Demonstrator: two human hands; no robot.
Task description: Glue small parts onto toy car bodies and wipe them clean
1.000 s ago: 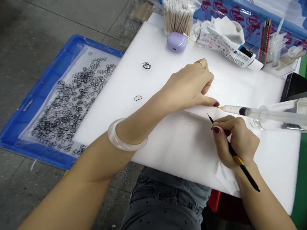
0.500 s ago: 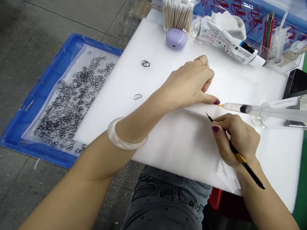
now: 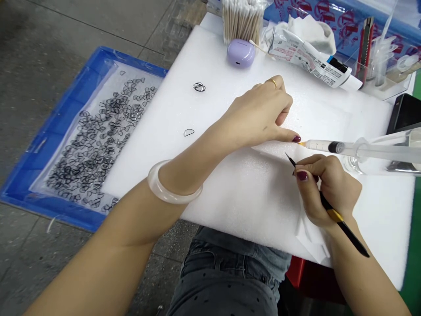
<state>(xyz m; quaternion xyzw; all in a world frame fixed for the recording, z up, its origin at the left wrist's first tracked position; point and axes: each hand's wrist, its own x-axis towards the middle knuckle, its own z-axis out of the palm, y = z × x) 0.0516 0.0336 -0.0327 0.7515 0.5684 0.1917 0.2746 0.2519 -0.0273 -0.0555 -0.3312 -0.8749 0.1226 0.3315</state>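
My right hand [image 3: 332,188] grips slim black tweezers [image 3: 345,230] with a yellow band, their pointed tip up and to the left above the white foam sheet [image 3: 230,193]. My left hand [image 3: 263,114] rests palm down on the foam, fingers curled under and thumb stretched to the right. Its thumb tip is at the orange nozzle of a clear syringe [image 3: 320,145], which lies at the right; contact is hard to tell. Nothing shows in this hand, though some fingertips are hidden. A thin black wire loop [image 3: 188,132] and a small cluster of loops [image 3: 199,87] lie left of it.
A blue tray [image 3: 19,175] at the left holds many black wire loops on a white sheet. Along the back stand cotton swabs [image 3: 241,24], a purple case [image 3: 241,53], a crumpled tube [image 3: 305,57] and a red-and-black cutter [image 3: 365,48]. A black phone-like object [image 3: 406,114] lies right.
My right hand and the tweezers have shifted slightly to the right. My left hand stays almost in place beside the syringe nozzle.
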